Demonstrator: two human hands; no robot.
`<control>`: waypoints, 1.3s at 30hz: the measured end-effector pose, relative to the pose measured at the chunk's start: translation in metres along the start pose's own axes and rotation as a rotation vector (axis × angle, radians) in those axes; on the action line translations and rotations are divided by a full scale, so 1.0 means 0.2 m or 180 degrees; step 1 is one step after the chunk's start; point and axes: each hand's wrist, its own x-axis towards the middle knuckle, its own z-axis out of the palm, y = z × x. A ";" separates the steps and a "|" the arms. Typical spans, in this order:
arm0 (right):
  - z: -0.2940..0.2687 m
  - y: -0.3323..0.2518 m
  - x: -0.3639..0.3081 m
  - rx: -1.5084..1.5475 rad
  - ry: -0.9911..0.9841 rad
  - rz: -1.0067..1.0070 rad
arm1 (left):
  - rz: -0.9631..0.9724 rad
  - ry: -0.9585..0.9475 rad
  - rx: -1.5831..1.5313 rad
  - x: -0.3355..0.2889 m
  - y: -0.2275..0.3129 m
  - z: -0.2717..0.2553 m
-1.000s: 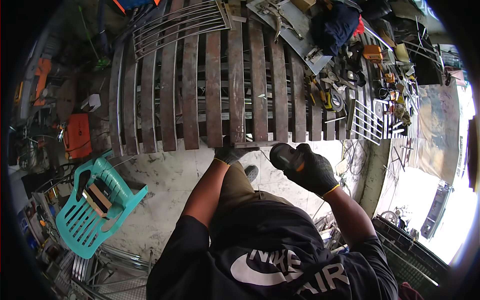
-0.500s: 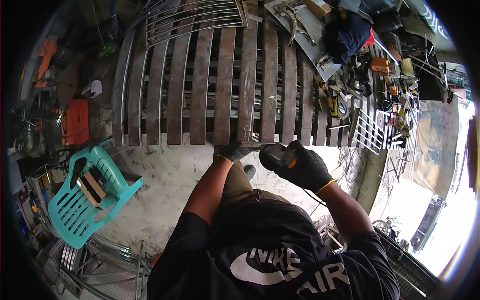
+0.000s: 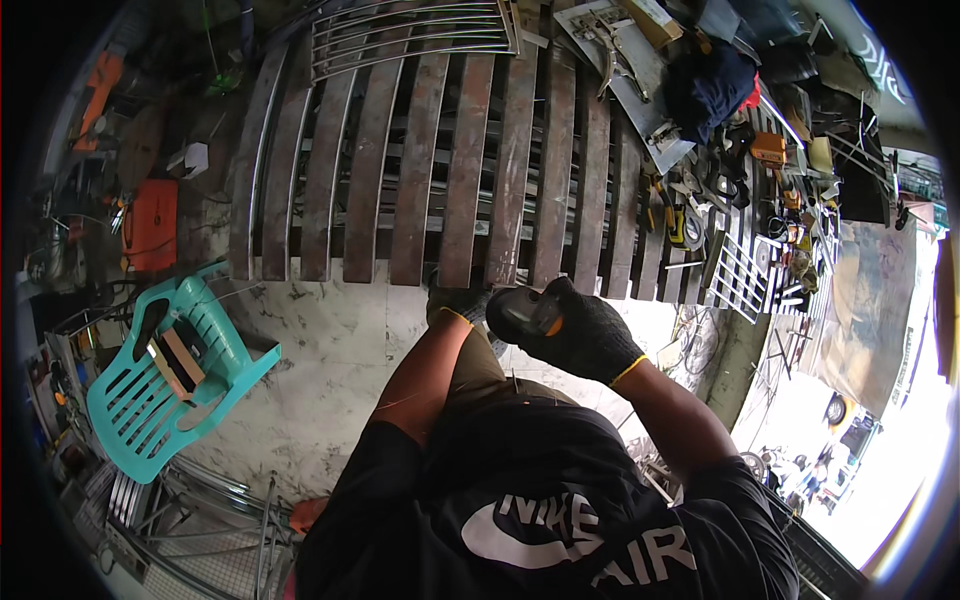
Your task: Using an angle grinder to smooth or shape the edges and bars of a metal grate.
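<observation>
My right hand [image 3: 592, 335], in a dark knit glove with a yellow cuff, is closed around a dark power tool that looks like an angle grinder [image 3: 515, 314]. The tool's rounded head points left, just off the front edge of the slatted metal bench [image 3: 416, 180]. My left hand [image 3: 455, 300], gloved the same way, is close to the left of the tool, at the bench's front edge. Its fingers are hidden by the tool and the slat ends, so what they hold does not show. Fine orange streaks show below the hands, in front of my trousers.
A barred metal frame [image 3: 410, 40] lies on the bench's far side. To the right are a metal plate [image 3: 625, 85], a tape measure [image 3: 688, 228], a small grille [image 3: 742, 278] and clutter. At left stands a turquoise chair [image 3: 225, 340] bearing a box; metal tubes lie below it.
My right hand and the grinder have shifted left, closer to my left hand. The view has turned slightly, so the bench and chair sit differently. Fine orange streaks now show below the hands.
</observation>
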 end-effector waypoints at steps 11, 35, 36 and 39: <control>0.06 -0.03 0.08 -0.0096 -0.0019 -0.0063 | -0.0423 0.0070 -0.0067 -0.02 0.03 -0.10; -0.06 0.17 -0.04 0.0121 -0.0002 0.0413 | 0.0241 -0.0492 0.0012 0.06 0.10 -0.13; -0.07 0.18 -0.04 0.0151 0.0006 0.0446 | 0.0374 -0.0403 0.0107 0.06 0.10 -0.13; -0.09 0.22 -0.07 0.0173 0.0044 0.0493 | 0.0427 -0.0375 0.0169 0.05 0.08 -0.10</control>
